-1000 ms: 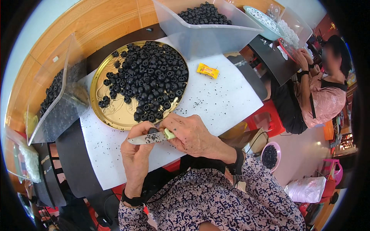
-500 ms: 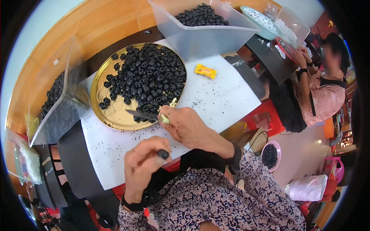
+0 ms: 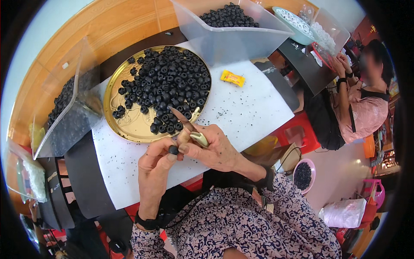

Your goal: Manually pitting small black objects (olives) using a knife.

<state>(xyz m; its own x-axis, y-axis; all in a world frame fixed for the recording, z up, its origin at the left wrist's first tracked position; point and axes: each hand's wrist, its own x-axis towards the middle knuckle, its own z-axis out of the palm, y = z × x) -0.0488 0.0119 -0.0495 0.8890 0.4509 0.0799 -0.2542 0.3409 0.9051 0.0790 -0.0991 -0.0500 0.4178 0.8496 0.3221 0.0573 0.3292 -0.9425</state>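
Note:
Between the fingertips of my left hand (image 3: 152, 170) is a small round black piece (image 3: 173, 150). My right hand (image 3: 217, 149) grips a small knife (image 3: 199, 139) by its pale green handle, and the blade points up and left over the tray's near edge. The thumb of that hand almost meets the black piece; whether they touch I cannot tell. Just beyond both hands lies a round gold tray (image 3: 129, 131), heaped with black pieces (image 3: 166, 93), many showing a hole in one end.
White sheeting (image 3: 254, 108) speckled with black crumbs covers the dark table, with a yellow wrapped packet (image 3: 232, 78) on it. Clear plastic bins (image 3: 241, 41) of black pieces stand behind and at the left. A pink basin (image 3: 314, 175) sits on the floor; another person (image 3: 364, 103) works at right.
My right hand has drawn back from the tray's near edge and swung the knife tip upward. My left hand, still pinching the black piece, has moved up until the hands are close together.

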